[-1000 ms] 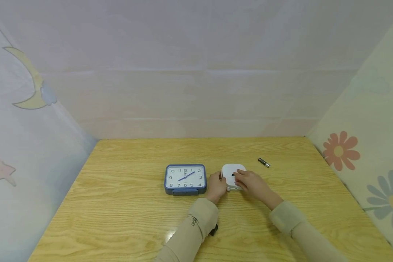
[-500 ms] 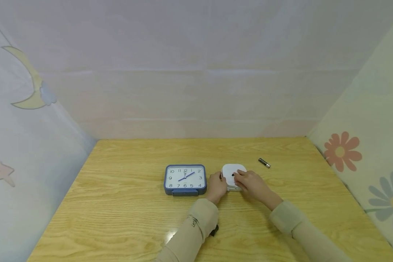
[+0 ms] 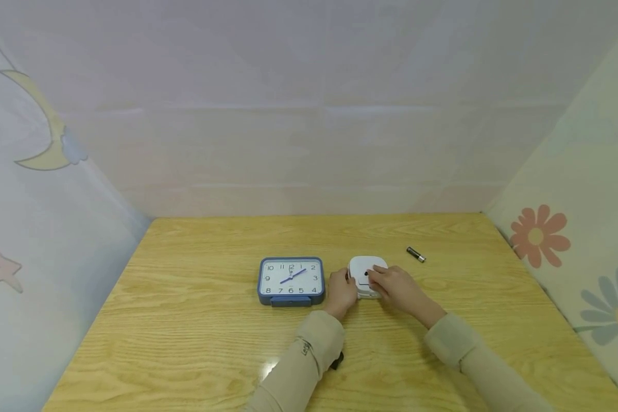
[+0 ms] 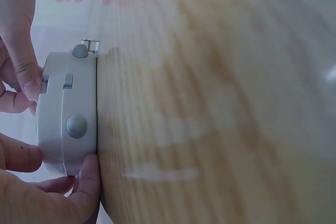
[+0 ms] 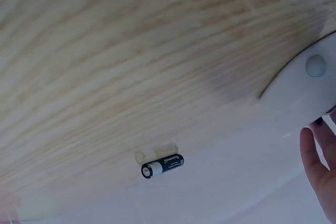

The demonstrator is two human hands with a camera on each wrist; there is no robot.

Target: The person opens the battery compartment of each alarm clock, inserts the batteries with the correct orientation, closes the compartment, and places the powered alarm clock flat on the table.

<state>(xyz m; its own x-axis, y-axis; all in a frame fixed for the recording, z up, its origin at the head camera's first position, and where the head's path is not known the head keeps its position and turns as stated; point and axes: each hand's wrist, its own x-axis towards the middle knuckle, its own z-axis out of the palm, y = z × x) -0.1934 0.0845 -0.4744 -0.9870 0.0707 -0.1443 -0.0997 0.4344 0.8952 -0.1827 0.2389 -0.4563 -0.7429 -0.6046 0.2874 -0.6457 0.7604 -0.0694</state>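
Observation:
A small white alarm clock (image 3: 360, 264) lies face down on the wooden table, with a black knob (image 3: 366, 274) on its back. My left hand (image 3: 341, 292) grips its left side, thumb and fingers around the case. My right hand (image 3: 399, 289) is over the back, its fingertips pinching at the battery cover (image 3: 364, 282), whose edge shows as a thin dark line. In the left wrist view, the right thumb (image 4: 31, 85) presses at a notch in the casing (image 4: 55, 124), near two grey round feet. The right fingers partly hide the cover.
A blue desk clock (image 3: 290, 280) lies face up left of the left hand. A black and silver battery (image 3: 416, 254) lies behind and right of the white clock. A small black object (image 3: 337, 361) shows beside the left sleeve. Printed cloth walls surround the table.
A thin dark line has appeared on the white clock's back at the right fingertips, along the battery cover. Both hands stay nearly in place; the head view shifts slightly.

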